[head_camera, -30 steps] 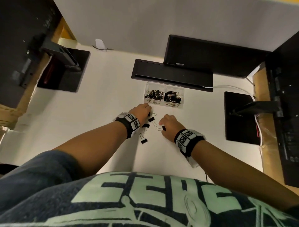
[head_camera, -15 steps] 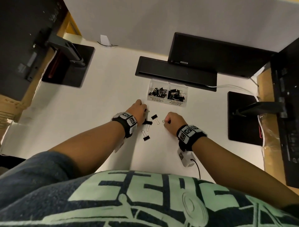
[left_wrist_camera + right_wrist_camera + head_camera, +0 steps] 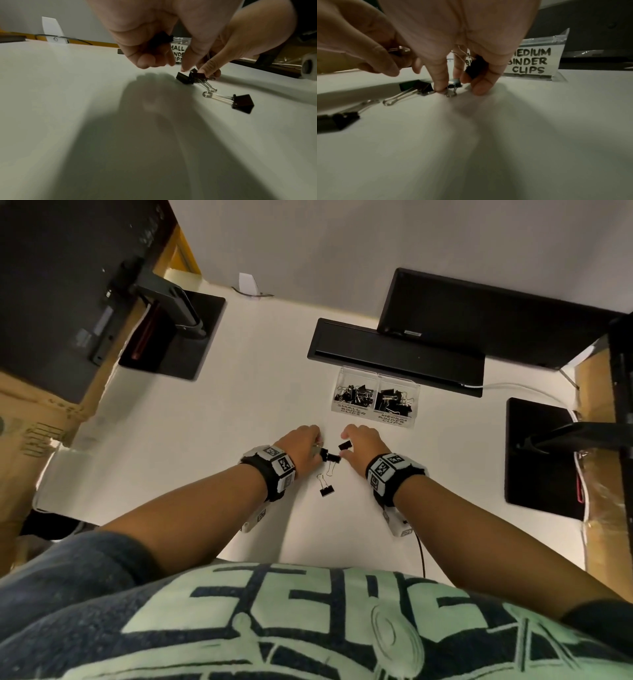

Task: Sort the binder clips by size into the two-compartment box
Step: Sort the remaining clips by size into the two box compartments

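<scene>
The clear two-compartment box (image 3: 375, 419) sits on the white desk (image 3: 205, 440), just in front of a black keyboard (image 3: 394, 354). Its left compartment carries a label reading "SMALL BINDER CLIPS" (image 3: 351, 409) and holds a heap of black clips; the right one reads "MEDIUM BINDER CLIPS" (image 3: 531, 60) and holds another heap.

On the near side of the box, both hands work over a few loose clips. The left hand (image 3: 301, 445) has its fingers curled, and the left wrist view shows a black clip (image 3: 161, 38) tucked inside them against the palm. Its fingertips reach down toward a clip (image 3: 331, 457) lying on the desk between the two hands.

The right hand (image 3: 363, 445) is also curled, with a black clip (image 3: 475, 67) held against the palm by its lower fingers, the wire handles showing beside it. Its thumb and forefinger (image 3: 440, 75) pinch down on a small clip (image 3: 453, 86) resting on the desk, nearer the box than the others.

A further clip (image 3: 325, 486) lies alone on the desk, farther from the box, handles pointing toward the box. Each wrist wears a black band with square printed markers (image 3: 281, 463). The person's dark shirt bears pale green lettering, too distorted to read.
</scene>
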### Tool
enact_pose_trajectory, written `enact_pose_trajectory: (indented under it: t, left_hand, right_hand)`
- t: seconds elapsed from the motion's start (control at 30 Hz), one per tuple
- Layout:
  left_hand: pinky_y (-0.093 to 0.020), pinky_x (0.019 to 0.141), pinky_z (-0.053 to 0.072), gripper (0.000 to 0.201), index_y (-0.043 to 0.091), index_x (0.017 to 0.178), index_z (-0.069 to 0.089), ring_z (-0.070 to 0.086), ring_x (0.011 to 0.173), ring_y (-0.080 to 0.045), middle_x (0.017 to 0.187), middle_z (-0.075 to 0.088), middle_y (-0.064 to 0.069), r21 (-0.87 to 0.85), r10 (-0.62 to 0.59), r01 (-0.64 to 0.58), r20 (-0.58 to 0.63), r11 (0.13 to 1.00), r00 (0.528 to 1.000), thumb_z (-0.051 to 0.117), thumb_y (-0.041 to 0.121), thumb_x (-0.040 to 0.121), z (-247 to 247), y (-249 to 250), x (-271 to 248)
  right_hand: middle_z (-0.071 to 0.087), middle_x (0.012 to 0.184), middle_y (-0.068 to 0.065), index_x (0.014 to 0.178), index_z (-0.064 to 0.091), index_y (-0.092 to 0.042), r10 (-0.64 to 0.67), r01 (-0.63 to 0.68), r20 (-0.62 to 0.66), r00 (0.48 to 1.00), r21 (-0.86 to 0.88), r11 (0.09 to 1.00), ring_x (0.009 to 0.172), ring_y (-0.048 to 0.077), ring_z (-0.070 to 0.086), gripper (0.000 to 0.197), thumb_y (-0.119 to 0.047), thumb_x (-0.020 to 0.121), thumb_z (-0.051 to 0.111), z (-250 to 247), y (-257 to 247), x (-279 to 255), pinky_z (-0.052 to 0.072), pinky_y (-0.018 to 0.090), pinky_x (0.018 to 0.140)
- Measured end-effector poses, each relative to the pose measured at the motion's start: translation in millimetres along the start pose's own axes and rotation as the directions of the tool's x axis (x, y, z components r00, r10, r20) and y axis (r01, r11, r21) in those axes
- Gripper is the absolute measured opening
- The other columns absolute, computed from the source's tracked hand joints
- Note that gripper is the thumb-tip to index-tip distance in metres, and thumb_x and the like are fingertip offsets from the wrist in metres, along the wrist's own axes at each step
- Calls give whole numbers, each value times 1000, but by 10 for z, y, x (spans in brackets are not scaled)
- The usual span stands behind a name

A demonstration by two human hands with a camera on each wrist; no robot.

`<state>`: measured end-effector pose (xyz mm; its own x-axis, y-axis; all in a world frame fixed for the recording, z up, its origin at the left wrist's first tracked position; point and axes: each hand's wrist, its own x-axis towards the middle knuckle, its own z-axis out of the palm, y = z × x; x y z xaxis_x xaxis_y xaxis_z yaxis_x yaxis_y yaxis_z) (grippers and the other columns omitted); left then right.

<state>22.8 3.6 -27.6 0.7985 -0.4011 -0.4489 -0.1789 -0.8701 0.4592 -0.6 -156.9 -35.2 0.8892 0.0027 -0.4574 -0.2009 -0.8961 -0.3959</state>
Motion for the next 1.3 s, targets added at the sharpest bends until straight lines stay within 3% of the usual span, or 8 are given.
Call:
enact_pose_trajectory:
  t: [0.17, 0.33, 0.47, 0.67, 0.93, 1.03, 1.1, 1.3]
  left_hand:
    - [-41, 92, 50, 39, 18, 126, 50, 57, 108, -28, 122, 53, -8, 50, 7, -10, 42, 999, 999, 53, 22, 88, 102, 13, 24]
    - [-41, 88, 50, 29, 9, 116, 54, 56, 105, -31, 118, 54, -12, 75, 17, -17, 10, 997, 1000, 53, 17, 88, 129, 49, 55]
    - [-35, 78, 45, 29, 9, 110, 50, 55, 100, -28, 115, 53, -10, 50, -12, 13, -14, 999, 1000, 57, 17, 84, 130, 73, 63]
    - [-35, 77, 45, 25, 7, 107, 50, 55, 92, -27, 114, 55, -13, -19, -88, 88, 29, 996, 996, 56, 15, 84, 105, 95, 68]
    - [-34, 82, 44, 22, 4, 109, 54, 57, 102, -29, 114, 61, -14, -104, -132, 135, 31, 985, 991, 52, 16, 90, -11, 87, 124]
    - [-31, 80, 43, 18, 6, 105, 55, 57, 104, -30, 113, 62, -14, -142, -143, 149, 56, 979, 988, 52, 15, 89, -62, 82, 153]
    - [-30, 79, 43, 8, 12, 96, 54, 59, 102, -29, 110, 64, -13, -161, -150, 161, 79, 974, 986, 52, 15, 89, -79, 96, 170]
    - [-29, 73, 36, 6, 14, 91, 45, 48, 85, -20, 93, 53, -5, -189, -196, 214, 110, 959, 975, 51, 16, 91, -73, 182, 201]
  right_hand:
    - [51, 112, 13, 103, 53, -6, 41, -37, -67, 997, 55, 998, 103, 28, 51, 20, -18, 89, 60, 3, 14, -39, 44, 34, 78]
    - [62, 105, 11, 102, 56, -6, 57, -40, -70, 996, 223, 974, 96, 25, 58, 13, -9, 89, 56, -115, 116, -127, 42, 28, 77]
    - [58, 97, -1, 101, 62, -10, 124, -35, -229, 966, 358, 933, 88, 12, 52, 14, -8, 88, 57, -494, 182, -104, 41, 23, 77]
    - [63, 108, 3, 100, 64, -14, 174, -54, -371, 912, 312, 948, 94, 16, 57, 15, -9, 88, 57, -976, 336, 189, 44, 23, 78]
    - [50, 128, 6, 118, 59, -17, 98, -95, -290, 952, 24, 995, 126, 25, 39, 34, -7, 86, 58, -910, 238, 291, 45, 38, 95]
    - [48, 125, 5, 114, 60, -17, -6, 0, -323, 946, -19, 1000, 124, 24, 37, 28, -12, 87, 55, -732, 49, 114, 41, 37, 99]
    - [49, 127, 5, 111, 59, -17, -44, 51, -178, 983, 36, 998, 124, 23, 40, 24, -20, 88, 55, -490, -69, -33, 39, 39, 103]
    - [54, 116, 10, 109, 58, -11, 58, -60, 21, 998, 155, 986, 111, 26, 51, 36, -35, 83, 65, 72, -111, -251, 47, 37, 94]
